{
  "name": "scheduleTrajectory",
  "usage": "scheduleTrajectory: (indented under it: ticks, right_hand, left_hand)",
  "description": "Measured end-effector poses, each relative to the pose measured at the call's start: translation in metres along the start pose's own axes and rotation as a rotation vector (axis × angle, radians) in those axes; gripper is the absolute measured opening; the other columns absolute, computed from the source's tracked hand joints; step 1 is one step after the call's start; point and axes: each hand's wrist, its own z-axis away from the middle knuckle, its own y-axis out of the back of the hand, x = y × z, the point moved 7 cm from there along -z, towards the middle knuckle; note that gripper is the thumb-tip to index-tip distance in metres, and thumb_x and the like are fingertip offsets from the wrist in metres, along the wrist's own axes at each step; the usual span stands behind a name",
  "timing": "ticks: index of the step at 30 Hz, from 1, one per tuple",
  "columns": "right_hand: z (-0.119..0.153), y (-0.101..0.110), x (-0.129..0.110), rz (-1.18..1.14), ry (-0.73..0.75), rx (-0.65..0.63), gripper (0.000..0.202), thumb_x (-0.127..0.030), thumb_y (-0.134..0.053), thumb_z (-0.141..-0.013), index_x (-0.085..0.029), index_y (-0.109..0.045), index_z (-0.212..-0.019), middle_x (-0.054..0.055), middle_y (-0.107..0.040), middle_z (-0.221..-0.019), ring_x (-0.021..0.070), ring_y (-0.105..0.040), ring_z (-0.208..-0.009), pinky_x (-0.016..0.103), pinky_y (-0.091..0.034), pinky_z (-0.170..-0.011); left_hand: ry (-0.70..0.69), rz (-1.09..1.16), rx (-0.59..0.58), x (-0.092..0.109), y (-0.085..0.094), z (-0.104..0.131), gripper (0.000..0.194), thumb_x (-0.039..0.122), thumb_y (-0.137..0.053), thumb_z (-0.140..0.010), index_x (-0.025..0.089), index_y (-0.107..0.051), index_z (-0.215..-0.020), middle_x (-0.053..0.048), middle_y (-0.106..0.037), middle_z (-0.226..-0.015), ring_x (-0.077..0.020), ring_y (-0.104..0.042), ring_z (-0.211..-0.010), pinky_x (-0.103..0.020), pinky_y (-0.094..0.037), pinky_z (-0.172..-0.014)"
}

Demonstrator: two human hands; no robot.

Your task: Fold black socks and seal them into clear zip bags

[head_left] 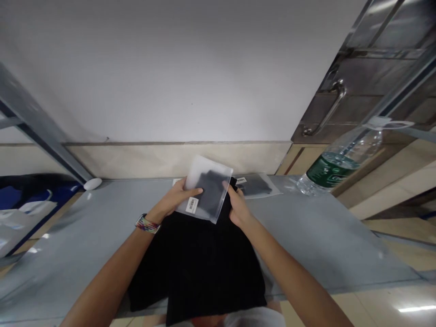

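A frosted plastic bag [208, 190] with a dark folded piece inside and a barcode sticker [192, 205] at its near corner is held up over the far middle of the desk [323, 236], just above a spread black garment [197, 263]. The left hand [177, 199] is clamped on the bag's left edge, thumb lying across the front; the right hand [237, 206] pinches its right edge, thumb on the face and fingers behind. The bag tilts a little to the right.

Judging from this, the step in hand is handling the packed bag, either seating the dark piece inside or readying the bag to be set down; the next move would call for both hands to keep the slippery film level and clear a spot beyond the black garment.

Just behind, a second bag [256, 185] of the same kind lies flat on the desk, partly under the right hand's reach. Further right a water bottle [335, 168] stands near the desk's far edge, close enough to be knocked by a wide sweep. At the far left sit a small white oval object [92, 183] and, off the desk, a blue bag [20, 204]. A metal door handle [327, 111] shows at the upper right
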Motion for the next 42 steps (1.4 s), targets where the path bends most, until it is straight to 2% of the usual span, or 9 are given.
scheduleTrajectory:
  ticks: [2, 4, 13, 19, 25, 29, 32, 36, 42]
  right_hand:
    - [0.001, 0.001, 0.000, 0.036, 0.007, -0.011, 0.040, -0.054, -0.094, -0.068, -0.024, -0.076, -0.088, 0.006, -0.084, -0.089, 0.0316, -0.080, -0.093, 0.045, -0.066, -0.084]
    - [0.001, 0.002, 0.000, 0.073, 0.000, -0.036, 0.043, -0.055, -0.096, -0.065, -0.024, -0.078, -0.088, 0.005, -0.083, -0.087, 0.0314, -0.080, -0.090, 0.045, -0.066, -0.084]
    - [0.001, 0.005, -0.011, 0.043, 0.057, -0.042, 0.045, -0.057, -0.095, -0.067, -0.023, -0.079, -0.091, 0.007, -0.084, -0.089, 0.0300, -0.080, -0.089, 0.042, -0.066, -0.081]
    - [0.008, -0.009, -0.005, 0.133, 0.025, -0.222, 0.040, -0.048, -0.093, -0.076, -0.024, -0.082, -0.106, 0.006, -0.084, -0.102, 0.0277, -0.081, -0.092, 0.041, -0.066, -0.085]
    - [0.009, -0.006, -0.009, 0.100, -0.023, -0.184, 0.037, -0.053, -0.091, -0.077, -0.024, -0.082, -0.098, 0.006, -0.083, -0.094, 0.0292, -0.080, -0.094, 0.043, -0.065, -0.087]
    - [0.011, -0.002, -0.035, 0.299, 0.150, -0.291, 0.027, -0.039, -0.090, -0.078, -0.027, -0.084, -0.101, 0.002, -0.084, -0.104, 0.0259, -0.077, -0.106, 0.040, -0.059, -0.099]
    - [0.015, -0.001, -0.044, 0.416, 0.188, -0.359, 0.027, -0.033, -0.090, -0.078, -0.025, -0.086, -0.103, 0.004, -0.084, -0.106, 0.0251, -0.077, -0.100, 0.041, -0.058, -0.097]
    - [0.018, 0.001, -0.037, 0.382, 0.167, -0.283, 0.028, -0.036, -0.094, -0.072, -0.022, -0.086, -0.094, 0.005, -0.083, -0.091, 0.0243, -0.076, -0.085, 0.040, -0.059, -0.088]
    - [0.018, -0.001, -0.025, 0.462, 0.283, -0.174, 0.028, -0.032, -0.097, -0.068, -0.027, -0.086, -0.094, 0.003, -0.083, -0.092, 0.0273, -0.075, -0.090, 0.038, -0.058, -0.083]
  left_hand:
    - [0.070, 0.117, -0.096, -0.003, -0.013, 0.005, 0.054, 0.041, -0.091, -0.079, 0.016, -0.076, -0.124, -0.013, -0.081, -0.119, -0.0310, -0.076, -0.112, -0.042, -0.059, -0.100]
    - [0.110, 0.190, -0.119, -0.004, -0.023, 0.010, 0.048, 0.038, -0.094, -0.076, 0.016, -0.080, -0.116, -0.012, -0.083, -0.118, -0.0300, -0.077, -0.111, -0.041, -0.059, -0.102]
    - [0.173, 0.339, -0.202, -0.005, -0.045, 0.019, 0.046, 0.033, -0.096, -0.077, 0.015, -0.080, -0.116, -0.014, -0.082, -0.119, -0.0298, -0.078, -0.110, -0.043, -0.060, -0.102]
    - [0.221, 0.372, -0.235, -0.009, -0.054, 0.023, 0.041, 0.033, -0.094, -0.080, 0.015, -0.080, -0.114, -0.013, -0.083, -0.113, -0.0278, -0.079, -0.104, -0.041, -0.062, -0.097]
    - [0.296, 0.463, -0.166, -0.020, -0.050, 0.020, 0.039, 0.033, -0.095, -0.079, 0.012, -0.080, -0.108, -0.016, -0.082, -0.110, -0.0235, -0.079, -0.089, -0.036, -0.064, -0.086]
    - [0.287, 0.533, -0.092, -0.027, -0.045, 0.014, 0.038, 0.035, -0.096, -0.077, 0.012, -0.080, -0.103, -0.016, -0.083, -0.105, -0.0231, -0.078, -0.084, -0.036, -0.065, -0.083]
    - [0.279, 0.543, -0.071, -0.028, -0.044, 0.013, 0.038, 0.034, -0.095, -0.078, 0.012, -0.080, -0.104, -0.016, -0.083, -0.104, -0.0236, -0.079, -0.085, -0.036, -0.066, -0.083]
    - [0.287, 0.534, -0.083, -0.025, -0.049, 0.018, 0.043, 0.031, -0.096, -0.078, 0.013, -0.079, -0.112, -0.014, -0.083, -0.102, -0.0238, -0.079, -0.084, -0.036, -0.066, -0.080]
    - [0.298, 0.522, -0.098, -0.019, -0.056, 0.024, 0.045, 0.030, -0.100, -0.072, 0.012, -0.080, -0.108, -0.013, -0.083, -0.100, -0.0230, -0.079, -0.083, -0.034, -0.066, -0.080]
